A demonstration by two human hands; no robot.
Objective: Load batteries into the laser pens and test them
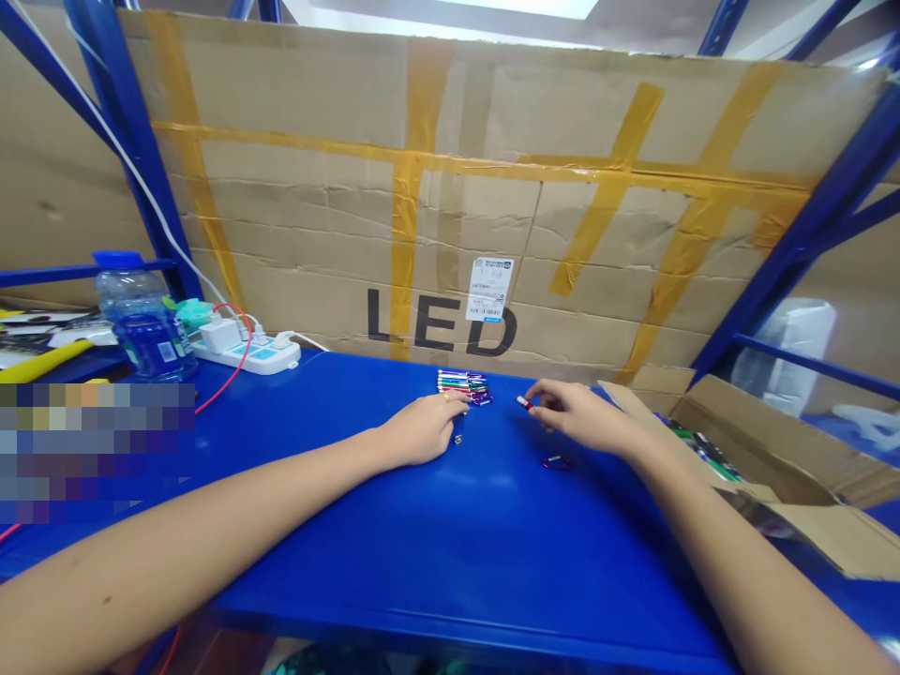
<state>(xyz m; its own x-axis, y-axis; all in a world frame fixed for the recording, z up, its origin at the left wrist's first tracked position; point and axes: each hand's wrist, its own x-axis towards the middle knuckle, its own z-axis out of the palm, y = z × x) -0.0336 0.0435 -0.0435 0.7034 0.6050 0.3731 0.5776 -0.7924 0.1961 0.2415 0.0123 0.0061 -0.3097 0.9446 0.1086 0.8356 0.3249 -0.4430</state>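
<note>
My right hand [573,412] pinches a small red tube with a white end [524,402] between thumb and fingertips, just above the table. My left hand [422,427] rests on the table with its fingers stretched toward a neat row of slim coloured metal tubes [460,380]; its fingertips overlap the near edge of the row, and the thumb lies apart from them. Carabiner clips [483,399] sit at the row's right end. A tiny metal ring-like piece [457,439] lies beside my left thumb. Below my right hand lies a single dark red carabiner [557,463].
An open cardboard box [766,469] with several coloured tubes stands at the right. At the left are a water bottle [144,319], a white power strip [257,352] and a red cable [229,380]. A large cardboard sheet [316,234] walls off the back of the blue table [450,553].
</note>
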